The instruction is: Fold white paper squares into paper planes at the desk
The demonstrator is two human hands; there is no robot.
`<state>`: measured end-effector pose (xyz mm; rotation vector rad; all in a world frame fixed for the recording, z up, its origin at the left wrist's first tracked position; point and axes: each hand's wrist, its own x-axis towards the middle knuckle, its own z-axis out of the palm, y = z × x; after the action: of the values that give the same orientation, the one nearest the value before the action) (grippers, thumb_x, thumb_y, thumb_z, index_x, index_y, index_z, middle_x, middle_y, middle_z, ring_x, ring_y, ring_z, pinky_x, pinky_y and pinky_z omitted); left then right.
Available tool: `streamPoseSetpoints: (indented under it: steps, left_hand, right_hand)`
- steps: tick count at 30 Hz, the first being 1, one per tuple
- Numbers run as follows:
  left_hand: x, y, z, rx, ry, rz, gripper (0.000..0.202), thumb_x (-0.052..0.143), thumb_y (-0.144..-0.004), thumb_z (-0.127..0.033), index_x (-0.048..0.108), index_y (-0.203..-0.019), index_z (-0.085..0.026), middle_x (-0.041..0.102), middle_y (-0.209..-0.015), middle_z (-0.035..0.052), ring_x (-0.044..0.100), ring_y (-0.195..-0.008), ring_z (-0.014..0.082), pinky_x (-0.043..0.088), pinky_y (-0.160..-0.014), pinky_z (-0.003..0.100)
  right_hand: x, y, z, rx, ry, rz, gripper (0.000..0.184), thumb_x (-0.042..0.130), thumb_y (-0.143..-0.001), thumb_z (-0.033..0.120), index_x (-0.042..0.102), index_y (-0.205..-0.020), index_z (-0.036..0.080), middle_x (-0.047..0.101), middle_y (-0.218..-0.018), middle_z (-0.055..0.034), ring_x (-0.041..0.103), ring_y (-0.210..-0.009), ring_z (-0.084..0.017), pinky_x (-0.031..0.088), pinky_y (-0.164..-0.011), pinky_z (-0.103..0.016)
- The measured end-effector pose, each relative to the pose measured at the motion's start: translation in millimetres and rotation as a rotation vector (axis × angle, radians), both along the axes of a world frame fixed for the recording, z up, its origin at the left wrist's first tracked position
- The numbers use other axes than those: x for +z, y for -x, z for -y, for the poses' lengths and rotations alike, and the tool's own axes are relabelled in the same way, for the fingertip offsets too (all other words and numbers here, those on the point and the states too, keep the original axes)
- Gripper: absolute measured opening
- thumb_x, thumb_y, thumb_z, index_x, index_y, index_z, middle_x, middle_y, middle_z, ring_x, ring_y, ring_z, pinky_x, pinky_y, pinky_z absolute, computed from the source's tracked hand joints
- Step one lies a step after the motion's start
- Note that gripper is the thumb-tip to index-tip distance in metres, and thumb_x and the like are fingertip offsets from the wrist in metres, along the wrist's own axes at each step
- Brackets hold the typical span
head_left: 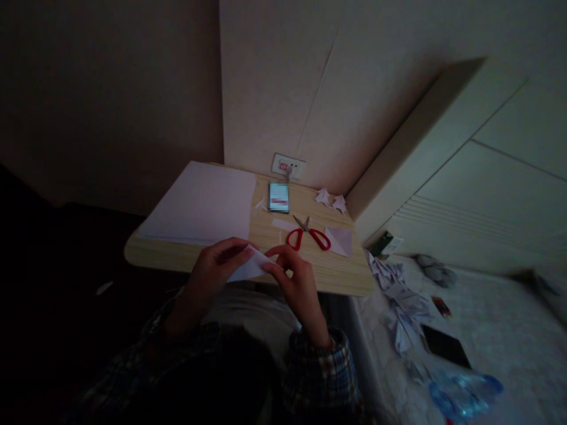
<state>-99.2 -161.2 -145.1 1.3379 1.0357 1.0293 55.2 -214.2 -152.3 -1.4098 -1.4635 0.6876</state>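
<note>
A piece of white paper (248,267) is held up between my two hands, just over the front edge of the wooden table. My left hand (218,260) grips it from the left, thumb on top. On the other side, my right hand (296,276) pinches its right edge between thumb and fingers. Red-handled scissors (310,231) lie with blades apart beyond my right hand. A creased paper square (339,241) is to their right, and paper strips (283,225) lie to their left.
A stack of large white sheets (199,203) covers the table's left side. A lit phone (279,197) rests near the wall socket (289,166). Two folded paper shapes (323,198) sit at the back right. Several folded papers (401,295) and a dark tablet-like object (445,346) lie on the bed.
</note>
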Motion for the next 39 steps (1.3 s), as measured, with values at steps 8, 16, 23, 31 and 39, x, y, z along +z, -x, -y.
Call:
streamPoseSetpoints:
  steps: [8, 16, 23, 31, 39]
  left_hand:
    - [-4.5, -2.8, 2.8, -0.217, 0.159, -0.075, 0.044, 0.049, -0.079, -0.056, 0.065, -0.079, -0.016, 0.059, -0.046, -0.0008, 0.047, -0.034, 0.0119, 0.031, -0.033, 0.021]
    - [-9.3, -1.7, 1.5, -0.180, 0.163, -0.036, 0.052, 0.055, -0.071, -0.068, 0.060, -0.064, -0.017, 0.060, -0.056, 0.0001, 0.058, -0.057, 0.0163, 0.048, -0.055, 0.025]
    - [-14.7, -3.6, 0.6, -0.139, -0.071, -0.134, 0.036, 0.048, -0.083, -0.049, 0.058, -0.069, -0.018, 0.056, -0.056, -0.0019, 0.056, -0.056, 0.0152, 0.045, -0.057, 0.025]
    - [-4.8, -4.1, 6.9, -0.100, -0.070, -0.042, 0.059, 0.073, -0.063, -0.032, 0.054, -0.118, -0.022, 0.065, -0.103, 0.0058, 0.065, -0.083, 0.0188, 0.052, -0.062, 0.024]
    - [-2.2, -2.7, 8.1, -0.141, -0.096, -0.051, 0.052, 0.073, -0.066, -0.032, 0.059, -0.115, -0.023, 0.064, -0.116, 0.0056, 0.063, -0.097, 0.0228, 0.053, -0.067, 0.024]
  right_hand:
    - [2.0, -3.8, 1.7, -0.034, -0.044, -0.011, 0.020, 0.054, -0.088, 0.028, 0.059, -0.071, 0.018, 0.054, -0.060, 0.0040, 0.048, -0.058, -0.011, 0.034, -0.055, -0.022]
    - [0.5, -3.1, 1.3, -0.006, -0.018, -0.018, 0.018, 0.056, -0.087, 0.031, 0.060, -0.074, 0.019, 0.052, -0.058, 0.0043, 0.047, -0.058, -0.011, 0.034, -0.055, -0.023]
    - [-1.4, -4.4, -0.4, 0.008, 0.034, -0.006, 0.021, 0.054, -0.087, 0.032, 0.056, -0.071, 0.019, 0.050, -0.058, 0.0049, 0.044, -0.056, -0.011, 0.032, -0.054, -0.023]
    - [-9.3, -8.3, -2.6, 0.019, 0.100, -0.311, 0.031, 0.048, -0.088, 0.046, 0.047, -0.070, 0.021, 0.037, -0.060, 0.0053, 0.034, -0.052, -0.009, 0.027, -0.045, -0.021]
    - [-6.8, -1.9, -5.6, 0.168, 0.198, -0.310, 0.044, 0.048, -0.085, 0.059, 0.043, -0.062, 0.022, 0.032, -0.053, 0.0065, 0.029, -0.047, -0.009, 0.025, -0.042, -0.022]
